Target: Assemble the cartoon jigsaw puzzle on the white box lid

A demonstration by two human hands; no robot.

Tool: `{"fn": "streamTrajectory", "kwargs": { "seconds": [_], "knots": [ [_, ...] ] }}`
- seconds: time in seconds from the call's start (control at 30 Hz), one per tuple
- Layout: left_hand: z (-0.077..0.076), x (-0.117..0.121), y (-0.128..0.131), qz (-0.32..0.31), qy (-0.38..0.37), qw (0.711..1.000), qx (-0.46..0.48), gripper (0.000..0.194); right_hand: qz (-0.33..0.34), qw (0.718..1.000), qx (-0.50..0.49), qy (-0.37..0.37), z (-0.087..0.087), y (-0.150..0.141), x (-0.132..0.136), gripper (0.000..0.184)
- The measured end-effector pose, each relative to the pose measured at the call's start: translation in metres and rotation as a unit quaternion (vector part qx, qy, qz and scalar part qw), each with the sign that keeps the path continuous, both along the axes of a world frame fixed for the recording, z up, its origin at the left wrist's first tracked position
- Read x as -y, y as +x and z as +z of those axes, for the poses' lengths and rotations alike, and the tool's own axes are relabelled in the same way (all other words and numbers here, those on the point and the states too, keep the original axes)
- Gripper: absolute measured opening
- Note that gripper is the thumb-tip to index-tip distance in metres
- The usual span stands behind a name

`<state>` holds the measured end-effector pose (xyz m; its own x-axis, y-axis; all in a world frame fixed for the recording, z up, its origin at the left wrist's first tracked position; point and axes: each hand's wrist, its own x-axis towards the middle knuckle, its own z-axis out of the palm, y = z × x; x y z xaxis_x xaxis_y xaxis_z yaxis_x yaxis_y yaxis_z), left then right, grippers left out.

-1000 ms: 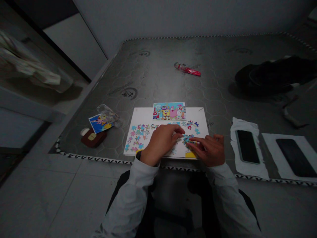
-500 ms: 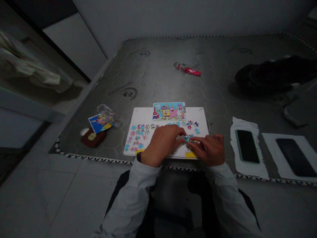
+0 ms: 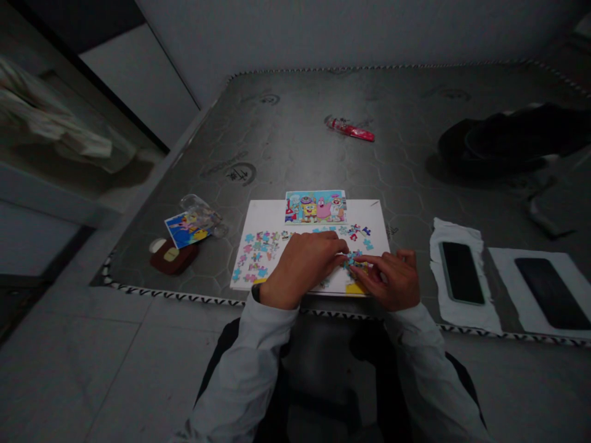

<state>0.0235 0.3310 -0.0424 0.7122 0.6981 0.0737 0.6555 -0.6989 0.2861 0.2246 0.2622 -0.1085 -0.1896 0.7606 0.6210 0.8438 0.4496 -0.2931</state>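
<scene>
Puzzle pieces, too many and too small to count surely, lie on one white board: a large group by its left side, a row farther back, a few toward its right edge, and one cluster between the two hands. The cluster lies just beyond the fingertips of the left hand and at the thumb and index finger of the right hand. The left grip is curled and bent down; whether it pinches a piece I cannot tell. The right grip has thumb and index finger close together at the cluster, and whether a piece is between them I cannot tell either.

One picture card overlaps the board's far edge; white board shows on both sides of it. The board's near edge, with yellow patches, runs close to the trimmed near edge of the bench. Bench top shows between the board and one red item farther back. Left of the board are one brown case, one blue card and one clear plastic item. Well to the right, two phones lie on two white cloths, one each; beyond them is one black item.
</scene>
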Motion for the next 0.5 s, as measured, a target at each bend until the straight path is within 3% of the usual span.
{"fn": "streamTrajectory", "kwargs": {
  "seconds": [0.5],
  "knots": [
    [0.0041,0.0039,0.0016,-0.013,0.021,0.999,-0.039,0.018,0.005,1.0,0.002,0.007,-0.0018,0.0001,-0.0006,0.021]
  ]
}}
